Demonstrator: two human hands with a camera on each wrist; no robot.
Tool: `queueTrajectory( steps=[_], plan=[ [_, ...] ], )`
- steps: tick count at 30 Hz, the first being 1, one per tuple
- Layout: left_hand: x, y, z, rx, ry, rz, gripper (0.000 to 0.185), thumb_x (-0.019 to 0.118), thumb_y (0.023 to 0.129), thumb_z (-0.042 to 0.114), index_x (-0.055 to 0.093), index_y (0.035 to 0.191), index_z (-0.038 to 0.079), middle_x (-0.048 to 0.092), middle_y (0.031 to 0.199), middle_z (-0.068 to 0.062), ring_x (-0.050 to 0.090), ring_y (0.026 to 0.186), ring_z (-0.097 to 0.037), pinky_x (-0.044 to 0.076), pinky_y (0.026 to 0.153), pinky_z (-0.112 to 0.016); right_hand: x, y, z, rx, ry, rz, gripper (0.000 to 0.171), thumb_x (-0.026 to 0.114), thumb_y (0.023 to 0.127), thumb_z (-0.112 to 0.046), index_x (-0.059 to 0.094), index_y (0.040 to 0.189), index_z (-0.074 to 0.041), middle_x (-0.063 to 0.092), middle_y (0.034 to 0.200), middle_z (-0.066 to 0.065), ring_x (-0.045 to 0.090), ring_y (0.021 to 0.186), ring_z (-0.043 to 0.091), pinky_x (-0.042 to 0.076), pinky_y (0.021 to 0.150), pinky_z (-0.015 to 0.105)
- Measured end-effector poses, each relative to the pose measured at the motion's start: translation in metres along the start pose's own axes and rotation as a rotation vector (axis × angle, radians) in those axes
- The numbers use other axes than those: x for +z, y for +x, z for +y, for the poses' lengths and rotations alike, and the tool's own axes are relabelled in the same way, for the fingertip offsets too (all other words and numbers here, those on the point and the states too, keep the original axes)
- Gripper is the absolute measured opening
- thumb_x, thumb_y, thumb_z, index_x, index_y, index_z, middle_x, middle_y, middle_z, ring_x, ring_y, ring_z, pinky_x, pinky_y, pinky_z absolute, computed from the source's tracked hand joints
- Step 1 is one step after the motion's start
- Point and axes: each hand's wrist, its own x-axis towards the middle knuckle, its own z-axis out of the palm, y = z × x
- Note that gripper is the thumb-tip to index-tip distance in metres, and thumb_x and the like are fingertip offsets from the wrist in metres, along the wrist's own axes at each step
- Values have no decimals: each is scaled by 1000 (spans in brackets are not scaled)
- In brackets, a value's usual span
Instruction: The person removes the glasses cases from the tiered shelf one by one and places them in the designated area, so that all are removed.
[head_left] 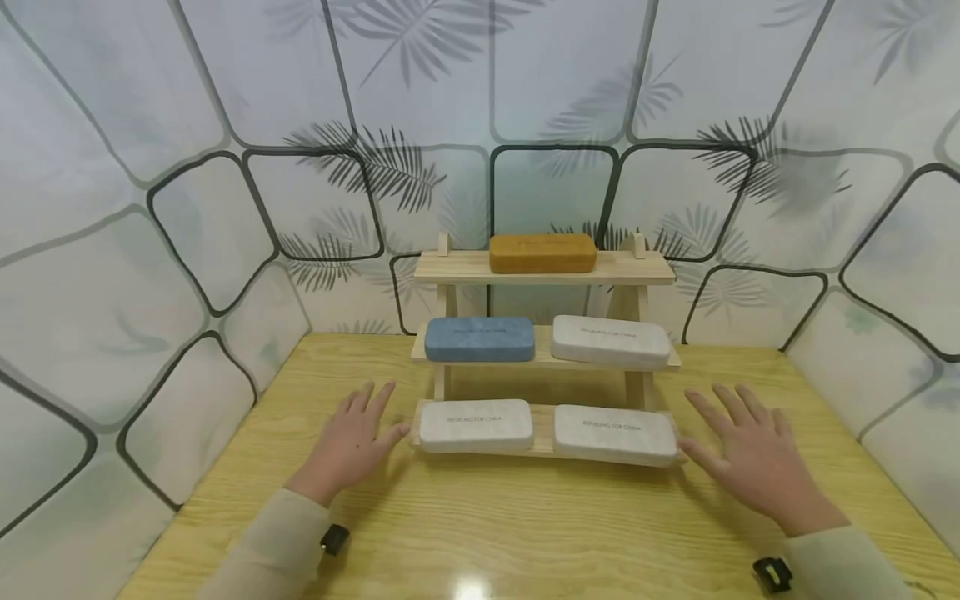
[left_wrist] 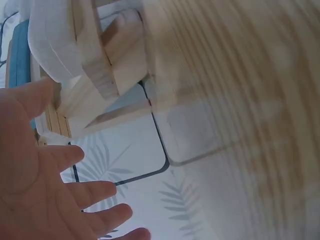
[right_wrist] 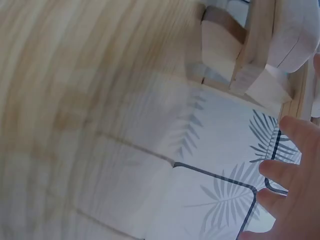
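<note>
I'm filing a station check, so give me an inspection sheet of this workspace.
Surface: wood-grain table, with a three-tier wooden rack standing on it.
Job's things: top tier, orange case; middle, blue case left, middle white case right; bottom, lower left white case, lower right white case.
Clutter: nothing seen.
Hands: left hand and right hand spread beside the rack's ends, holding nothing; contact unclear.
Cables: nothing clearly seen.
Surroundings: leaf-patterned backdrop behind and at both sides.

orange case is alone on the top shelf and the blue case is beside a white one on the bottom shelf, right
Wrong shelf: the head view shows the blue case beside a white case on the middle shelf. The orange case is alone on the top shelf.
</note>
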Motion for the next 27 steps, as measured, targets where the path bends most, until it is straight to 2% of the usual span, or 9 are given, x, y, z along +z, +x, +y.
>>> queueTrajectory(
  steps=[5,10,15,20,27],
  plan=[
    [4,4,2,-51,-211,-59,76,44,106,52,20,162,7,24,160,-30,26,143,-52,26,110,-68,1,3,-5,-38,88,36,72,59,100,-50,34,160,-20,36,152,30,25,139,56,21,98,79],
    [9,10,6,-100,-481,-120,67,43,109,39,20,161,4,27,158,-30,32,142,-48,28,111,-63,1,6,-15,-71,210,58,66,61,100,-42,40,157,-14,38,151,30,28,137,57,21,104,74],
    [17,13,8,-179,-691,-169,60,43,110,25,20,161,5,34,154,-31,48,130,-46,40,104,-59,0,8,-29,-72,320,32,65,61,101,-39,39,157,-16,36,153,29,28,137,55,23,102,74],
    [26,16,8,-258,-899,-158,60,46,109,21,20,160,3,42,148,-29,59,114,-33,53,89,-45,-1,10,-40,-78,387,-2,65,61,101,-37,40,157,-11,35,154,28,31,137,53,26,101,74],
    [35,20,10,-268,-986,-125,60,51,107,21,27,157,0,49,143,-29,61,112,-30,54,88,-44,1,12,-53,-69,404,-54,70,64,99,-44,40,156,-10,36,155,23,34,137,51,28,101,74]
  ],
)
